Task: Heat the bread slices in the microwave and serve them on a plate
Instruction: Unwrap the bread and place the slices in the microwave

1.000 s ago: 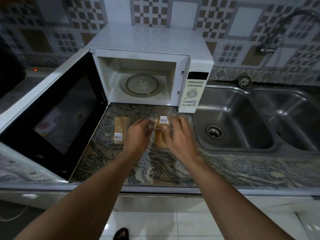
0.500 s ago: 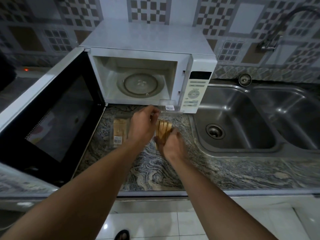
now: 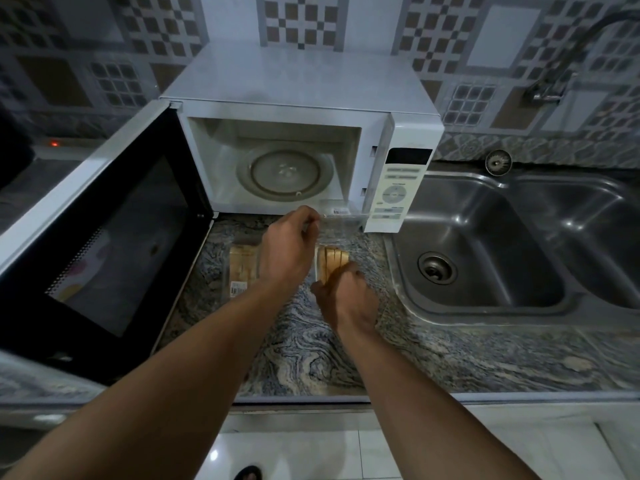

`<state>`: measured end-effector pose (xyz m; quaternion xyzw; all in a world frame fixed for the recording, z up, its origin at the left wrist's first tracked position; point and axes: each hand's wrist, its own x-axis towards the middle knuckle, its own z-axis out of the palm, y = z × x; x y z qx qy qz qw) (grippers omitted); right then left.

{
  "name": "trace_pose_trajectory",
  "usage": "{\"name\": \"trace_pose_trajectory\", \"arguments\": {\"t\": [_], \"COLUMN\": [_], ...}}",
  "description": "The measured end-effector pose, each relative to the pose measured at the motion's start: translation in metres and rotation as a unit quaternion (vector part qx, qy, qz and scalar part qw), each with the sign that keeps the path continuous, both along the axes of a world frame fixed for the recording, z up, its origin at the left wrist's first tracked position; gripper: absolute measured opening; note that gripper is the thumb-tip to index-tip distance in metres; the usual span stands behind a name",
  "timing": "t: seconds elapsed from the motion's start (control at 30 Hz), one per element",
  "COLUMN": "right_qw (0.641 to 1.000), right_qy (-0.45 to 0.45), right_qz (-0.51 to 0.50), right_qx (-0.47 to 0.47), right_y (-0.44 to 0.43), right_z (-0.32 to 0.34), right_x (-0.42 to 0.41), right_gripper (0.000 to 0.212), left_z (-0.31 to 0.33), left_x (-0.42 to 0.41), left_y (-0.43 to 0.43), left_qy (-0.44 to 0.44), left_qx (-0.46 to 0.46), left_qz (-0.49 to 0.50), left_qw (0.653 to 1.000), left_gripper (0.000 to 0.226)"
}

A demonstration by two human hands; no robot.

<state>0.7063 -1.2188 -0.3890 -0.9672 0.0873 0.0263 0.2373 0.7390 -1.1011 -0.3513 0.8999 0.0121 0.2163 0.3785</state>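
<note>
left hand (image 3: 289, 247) pinches clear lid (image 3: 338, 220), lifted | right hand (image 3: 346, 296) grips bread slices (image 3: 331, 259) | microwave door (image 3: 114, 237) open

A home kitchen: a microwave (image 3: 298, 109) on a marbled stone counter (image 3: 450, 358), steel double sink (image 3: 519, 237), tiled wall (image 3: 502, 46).

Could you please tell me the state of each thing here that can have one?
Microwave door, swung fully open.
Turntable, bare.
Right bread pack lid, lifted open.
Bread slices, on edge, uncovered.
Left bread pack, closed, lying on counter.
Left hand, pinches the lid.
Right hand, grips the slices.
Sink, empty.
</note>
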Motion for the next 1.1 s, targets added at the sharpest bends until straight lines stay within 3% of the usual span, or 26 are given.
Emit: {"name": "trace_pose_trajectory", "arguments": {"t": [0.53,0.77,1.1], "right_qw": [1.000,0.999,0.998], "right_qy": [-0.015,-0.037,-0.046], "right_qz": [-0.012,-0.031,-0.035], "right_qx": [0.006,0.000,-0.021], "right_y": [-0.028,-0.047,-0.067], "right_z": [0.012,0.015,0.032], "right_x": [-0.016,-0.023,-0.020], "right_gripper": [0.064,0.072,0.060], "left_z": [-0.004,-0.007,-0.011], "left_x": [-0.011,-0.021,-0.055], "left_y": [0.001,0.005,0.009], "left_qy": [-0.010,-0.021,0.008], "left_qx": [0.025,0.071,0.140], "left_qz": [0.002,-0.016,-0.034], "left_qw": [1.000,0.997,0.989], "left_gripper": [0.004,0.003,0.007]}}
